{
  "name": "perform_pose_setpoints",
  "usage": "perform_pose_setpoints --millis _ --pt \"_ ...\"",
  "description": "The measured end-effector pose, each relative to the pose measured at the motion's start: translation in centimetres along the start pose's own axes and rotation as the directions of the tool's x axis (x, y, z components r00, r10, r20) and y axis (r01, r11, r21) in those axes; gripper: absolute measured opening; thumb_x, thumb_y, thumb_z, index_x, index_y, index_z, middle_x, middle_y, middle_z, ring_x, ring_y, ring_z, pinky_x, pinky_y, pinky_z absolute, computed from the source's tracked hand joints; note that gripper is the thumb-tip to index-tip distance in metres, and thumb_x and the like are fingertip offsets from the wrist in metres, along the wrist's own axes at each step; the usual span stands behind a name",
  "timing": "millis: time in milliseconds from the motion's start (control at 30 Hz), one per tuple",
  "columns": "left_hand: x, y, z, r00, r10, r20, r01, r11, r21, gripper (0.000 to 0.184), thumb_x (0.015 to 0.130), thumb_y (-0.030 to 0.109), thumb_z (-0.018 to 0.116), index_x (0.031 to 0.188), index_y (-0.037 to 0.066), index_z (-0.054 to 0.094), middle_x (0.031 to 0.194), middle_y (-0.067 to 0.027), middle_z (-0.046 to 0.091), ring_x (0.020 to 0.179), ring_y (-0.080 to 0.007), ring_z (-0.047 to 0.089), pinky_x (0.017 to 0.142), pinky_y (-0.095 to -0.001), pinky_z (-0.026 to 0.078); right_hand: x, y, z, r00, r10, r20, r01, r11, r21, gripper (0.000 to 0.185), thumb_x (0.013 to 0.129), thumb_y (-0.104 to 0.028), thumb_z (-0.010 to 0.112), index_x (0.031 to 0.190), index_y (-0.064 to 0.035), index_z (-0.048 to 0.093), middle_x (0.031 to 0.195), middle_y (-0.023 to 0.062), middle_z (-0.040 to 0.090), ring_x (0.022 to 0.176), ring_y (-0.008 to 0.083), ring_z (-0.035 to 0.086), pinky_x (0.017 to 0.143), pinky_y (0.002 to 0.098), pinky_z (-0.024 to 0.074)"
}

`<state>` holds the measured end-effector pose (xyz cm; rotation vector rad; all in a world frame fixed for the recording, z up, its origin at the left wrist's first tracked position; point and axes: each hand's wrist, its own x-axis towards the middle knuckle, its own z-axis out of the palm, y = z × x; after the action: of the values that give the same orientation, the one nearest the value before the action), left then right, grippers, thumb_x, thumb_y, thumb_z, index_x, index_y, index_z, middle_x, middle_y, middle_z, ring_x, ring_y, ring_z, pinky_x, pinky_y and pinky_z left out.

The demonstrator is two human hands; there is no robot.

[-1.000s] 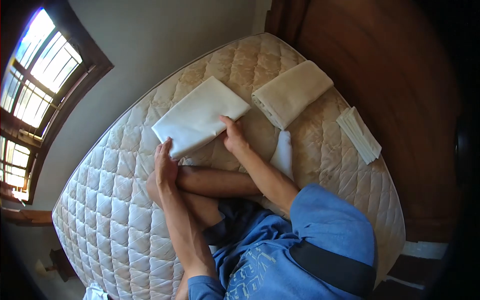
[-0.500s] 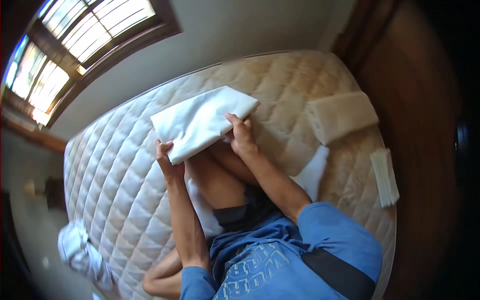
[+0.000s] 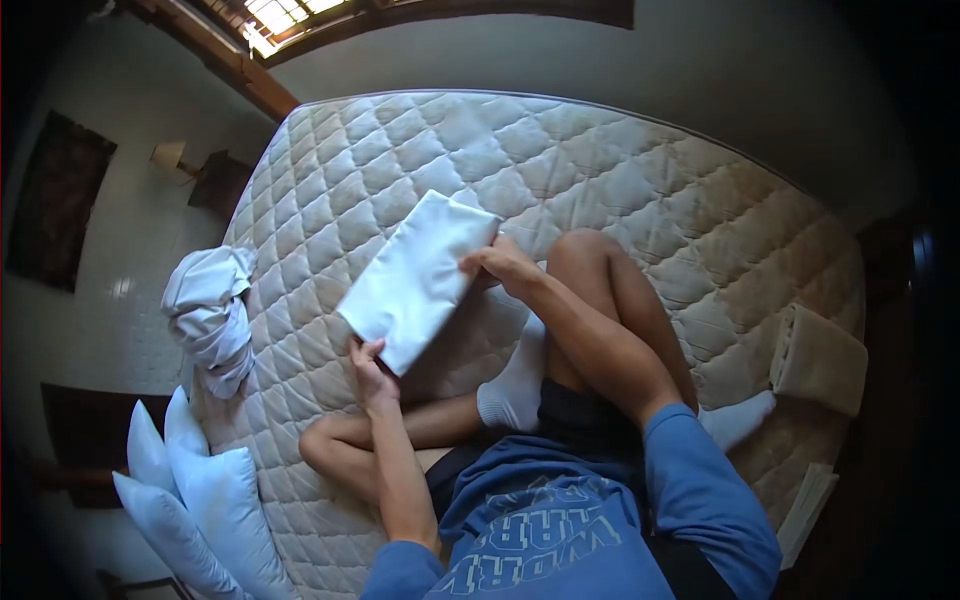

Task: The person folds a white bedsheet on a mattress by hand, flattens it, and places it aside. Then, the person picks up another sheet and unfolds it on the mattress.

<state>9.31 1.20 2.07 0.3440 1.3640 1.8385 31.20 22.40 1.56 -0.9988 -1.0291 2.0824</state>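
Note:
A folded white cloth [image 3: 415,285] is held above the quilted mattress [image 3: 480,150], tilted, with its long side running from lower left to upper right. My left hand [image 3: 374,378] grips its lower corner, thumb on top and fingers underneath. On the right edge, near the upper end, my right hand [image 3: 497,264] pinches the cloth with the thumb on top. The fingers beneath the cloth are partly hidden. My crossed legs, in white socks [image 3: 515,385], rest on the mattress just below and to the right.
A folded beige cloth [image 3: 820,360] and a thin folded stack [image 3: 806,515] lie at the mattress's right edge. A crumpled white cloth [image 3: 212,315] sits at the left edge, with white pillows [image 3: 225,510] below it. A lamp [image 3: 172,158] stands beyond.
The view has swung left, bringing the pillows and lamp into sight. Both hands still hold the white cloth, which is lifted off the mattress and turned more upright. The legs have shifted apart.

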Motion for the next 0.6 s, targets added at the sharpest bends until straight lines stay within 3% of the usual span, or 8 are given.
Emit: perform_pose_setpoints --millis 67,133,200,333,467,500,600 --pt "-1.1 -2.1 -1.8 0.995 -0.056 -0.079 0.055 0.998 -0.008 0.046 0.083 -0.006 0.052 0.129 0.000 0.054 0.121 -0.0140 0.064 0.103 -0.0255 0.063 0.094 -0.0311 0.048 -1.4 1.4 0.2 1.000 0.025 -0.009 -0.025 1.000 -0.015 0.037 0.078 -0.005 0.078 0.108 0.0100 0.064 0.096 0.0174 0.068 0.080 0.0235 0.067 0.071 0.0327 0.0578" --pt "-1.8 -2.7 -2.9 0.998 -0.007 -0.066 0.013 0.995 0.096 0.033 0.094 0.003 0.059 0.126 0.000 0.052 0.119 -0.0151 0.064 0.103 -0.0244 0.062 0.094 -0.0323 0.049 -2.7 1.1 0.4 0.994 0.062 -0.086 -0.065 0.997 -0.035 0.033 0.078 -0.010 0.074 0.104 0.0099 0.066 0.088 0.0164 0.068 0.075 0.0218 0.064 0.061 0.0274 0.0532" --pt "-2.3 -3.5 -2.4 0.996 0.002 -0.087 0.011 0.989 0.151 0.031 0.096 0.006 0.060 0.125 0.000 0.051 0.118 -0.0156 0.063 0.101 -0.0235 0.062 0.093 -0.0317 0.049 -3.3 0.2 0.2 0.978 0.124 -0.167 -0.123 0.992 0.018 0.041 0.083 -0.009 0.075 0.116 0.0101 0.062 0.097 0.0193 0.068 0.082 0.0256 0.068 0.072 0.0348 0.0592" --pt "-3.0 -3.2 -2.0 0.989 0.067 -0.132 -0.021 0.946 0.323 0.027 0.101 0.015 0.061 0.120 -0.001 0.050 0.115 -0.0171 0.063 0.096 -0.0207 0.062 0.089 -0.0299 0.050 -3.1 -1.0 -0.3 0.951 0.058 -0.305 -0.085 0.994 -0.074 0.038 0.087 -0.012 0.071 0.118 0.0073 0.059 0.097 0.0193 0.068 0.083 0.0256 0.068 0.070 0.0350 0.0594" --pt "-2.8 -2.0 -3.2 0.982 0.104 -0.157 0.022 0.764 0.645 0.042 0.102 0.024 0.064 0.133 0.000 0.048 0.116 -0.0166 0.062 0.105 -0.0260 0.062 0.089 -0.0347 0.053 -4.5 -1.4 -0.6 0.960 -0.083 -0.269 -0.032 0.916 -0.399 0.039 0.088 -0.013 0.066 0.118 0.0086 0.056 0.097 0.0214 0.067 0.081 0.0262 0.069 0.062 0.0320 0.0575" --pt "-3.3 -1.5 -2.9 0.982 0.097 -0.162 0.031 0.762 0.646 0.042 0.102 0.024 0.064 0.133 0.000 0.048 0.116 -0.0166 0.062 0.105 -0.0260 0.062 0.089 -0.0347 0.053 -5.3 -1.7 -0.5 0.959 -0.075 -0.272 -0.041 0.916 -0.399 0.039 0.088 -0.013 0.066 0.118 0.0086 0.056 0.097 0.0214 0.067 0.081 0.0262 0.069 0.062 0.0320 0.0575" --pt "-5.5 0.6 -1.9 0.967 0.239 -0.089 -0.046 0.506 0.861 0.047 0.100 0.020 0.065 0.138 0.001 0.046 0.122 -0.0198 0.059 0.105 -0.0327 0.063 0.095 -0.0391 0.052 -8.6 -2.8 -0.1 0.980 0.125 -0.156 -0.190 0.820 -0.540 0.032 0.093 -0.014 0.062 0.117 0.0034 0.051 0.092 0.0183 0.069 0.066 0.0240 0.067 0.057 0.0308 0.0569"
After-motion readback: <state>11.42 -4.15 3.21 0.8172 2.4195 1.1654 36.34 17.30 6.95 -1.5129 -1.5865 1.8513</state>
